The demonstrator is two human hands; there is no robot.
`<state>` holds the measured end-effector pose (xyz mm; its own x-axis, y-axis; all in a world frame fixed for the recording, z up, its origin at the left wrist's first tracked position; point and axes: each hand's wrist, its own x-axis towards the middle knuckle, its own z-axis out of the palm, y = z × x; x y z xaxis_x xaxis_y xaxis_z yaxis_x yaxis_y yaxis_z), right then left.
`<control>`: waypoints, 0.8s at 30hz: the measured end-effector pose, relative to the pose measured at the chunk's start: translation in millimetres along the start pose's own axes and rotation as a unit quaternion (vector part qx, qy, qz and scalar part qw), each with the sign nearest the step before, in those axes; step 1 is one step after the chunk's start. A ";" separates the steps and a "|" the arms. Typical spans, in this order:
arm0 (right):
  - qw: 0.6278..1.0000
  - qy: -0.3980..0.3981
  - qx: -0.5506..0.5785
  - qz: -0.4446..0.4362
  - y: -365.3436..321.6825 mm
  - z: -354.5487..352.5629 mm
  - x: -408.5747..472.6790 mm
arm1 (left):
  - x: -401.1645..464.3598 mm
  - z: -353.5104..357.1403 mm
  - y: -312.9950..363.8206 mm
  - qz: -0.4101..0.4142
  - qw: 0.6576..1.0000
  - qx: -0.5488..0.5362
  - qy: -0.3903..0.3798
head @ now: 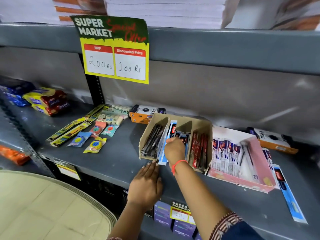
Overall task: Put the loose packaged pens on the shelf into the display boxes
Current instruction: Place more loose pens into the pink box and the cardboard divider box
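Observation:
A brown cardboard display box (206,129) with three slots stands on the grey shelf (110,160). Dark pens fill its left slot, blue packaged pens (172,129) the middle, red ones the right. My right hand (174,149) is closed on the blue packaged pens in the middle slot. Fingers flat, my left hand (147,184) rests on the shelf and touches the box's front left corner. To the right lies a pink display box (259,153) with several packaged pens. One loose blue packaged pen (287,196) lies beside it on the shelf.
Orange pen cartons sit behind the brown box (145,113) and at the far right (273,139). Erasers, sharpeners and yellow ruler packs (90,134) are spread at the left, biscuit packs (46,101) beyond them. A yellow price sign (116,51) hangs from the upper shelf.

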<state>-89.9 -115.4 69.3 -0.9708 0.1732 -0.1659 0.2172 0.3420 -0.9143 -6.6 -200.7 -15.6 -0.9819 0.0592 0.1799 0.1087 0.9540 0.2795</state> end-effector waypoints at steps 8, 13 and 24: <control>0.997 -0.016 -0.069 0.031 7.0 6.7 12.4 | -4.8 -11.6 -20.8 -0.123 0.992 0.034 -0.014; 0.989 -0.021 -0.144 0.023 11.6 7.3 17.9 | 3.7 -10.9 -12.6 -0.173 0.984 0.025 -0.026; 0.980 -0.011 -0.197 -0.026 18.0 4.8 23.9 | 8.3 -8.1 -8.8 -0.209 0.977 0.042 -0.028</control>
<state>-109.7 -109.5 47.2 -0.9825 0.1277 -0.1356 0.1862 0.6806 -0.7086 -14.4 -211.0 -8.9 -0.9451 -0.3265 0.0133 -0.3140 0.9189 0.2387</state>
